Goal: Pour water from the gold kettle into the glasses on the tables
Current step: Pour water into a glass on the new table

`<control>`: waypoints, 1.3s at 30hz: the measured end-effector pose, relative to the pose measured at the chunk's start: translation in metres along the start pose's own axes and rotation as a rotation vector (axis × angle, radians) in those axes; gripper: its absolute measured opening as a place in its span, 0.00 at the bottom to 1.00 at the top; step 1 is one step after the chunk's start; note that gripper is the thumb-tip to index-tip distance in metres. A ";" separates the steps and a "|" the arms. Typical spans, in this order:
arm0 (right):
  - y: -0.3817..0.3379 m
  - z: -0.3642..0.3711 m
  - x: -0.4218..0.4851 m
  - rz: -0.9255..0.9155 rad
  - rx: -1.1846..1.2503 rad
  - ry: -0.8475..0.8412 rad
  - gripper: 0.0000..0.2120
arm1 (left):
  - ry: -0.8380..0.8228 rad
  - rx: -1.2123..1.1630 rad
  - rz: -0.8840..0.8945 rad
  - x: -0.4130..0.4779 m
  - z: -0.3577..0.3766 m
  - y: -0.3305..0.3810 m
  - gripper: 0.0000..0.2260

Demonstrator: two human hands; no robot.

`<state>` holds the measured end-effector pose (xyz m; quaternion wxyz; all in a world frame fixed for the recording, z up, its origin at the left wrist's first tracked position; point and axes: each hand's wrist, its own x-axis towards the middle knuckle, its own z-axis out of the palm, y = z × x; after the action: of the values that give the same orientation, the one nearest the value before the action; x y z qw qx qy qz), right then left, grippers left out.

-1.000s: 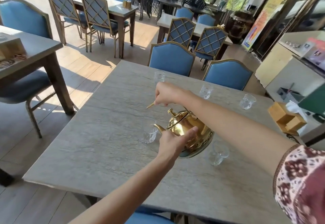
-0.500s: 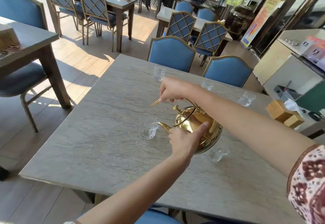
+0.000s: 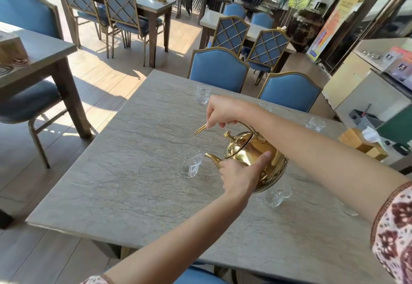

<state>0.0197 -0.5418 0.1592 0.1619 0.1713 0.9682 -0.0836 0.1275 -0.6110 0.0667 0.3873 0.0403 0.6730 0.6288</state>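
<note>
The gold kettle (image 3: 249, 152) hangs tilted over the grey stone table (image 3: 124, 172), its spout just at the rim of a clear glass (image 3: 190, 166). My right hand (image 3: 223, 112) grips the kettle's handle from above. My left hand (image 3: 242, 175) presses against the kettle's near side below the spout. Another glass (image 3: 276, 195) stands just under the kettle's base on the near right. Further glasses sit at the far edge: one (image 3: 202, 93) at the left, one (image 3: 265, 106) partly hidden behind my right arm, one (image 3: 315, 124) at the right.
Two blue chairs (image 3: 219, 70) stand at the table's far side. A wooden tissue box (image 3: 362, 143) sits at the right end. Another table (image 3: 33, 54) with a blue chair is at the left, more tables and chairs behind. A counter (image 3: 367, 87) runs along the right.
The kettle has tipped a little further toward the glass, spout closing on its rim. Both hands kept their hold. The view has shifted slightly.
</note>
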 end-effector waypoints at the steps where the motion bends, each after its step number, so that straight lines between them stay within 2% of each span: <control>1: 0.000 -0.001 0.000 -0.002 -0.002 -0.002 0.11 | 0.002 0.009 -0.001 0.000 0.001 0.002 0.62; 16: 0.002 0.000 0.001 -0.018 0.005 -0.022 0.10 | 0.041 0.065 -0.057 0.009 0.005 -0.007 0.53; 25: 0.001 0.006 0.004 -0.002 0.019 -0.018 0.10 | -0.002 0.046 -0.031 0.009 0.001 -0.010 0.56; 32: 0.004 0.012 0.005 0.016 0.043 -0.014 0.10 | -0.025 0.062 -0.003 0.006 -0.004 -0.010 0.65; 39: 0.001 0.015 0.007 0.017 0.042 -0.014 0.10 | -0.036 0.024 -0.005 0.004 -0.009 -0.010 0.65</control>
<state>0.0175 -0.5419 0.1429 0.1659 0.1825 0.9636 -0.1035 0.1235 -0.6184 0.0555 0.4004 0.0543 0.6736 0.6189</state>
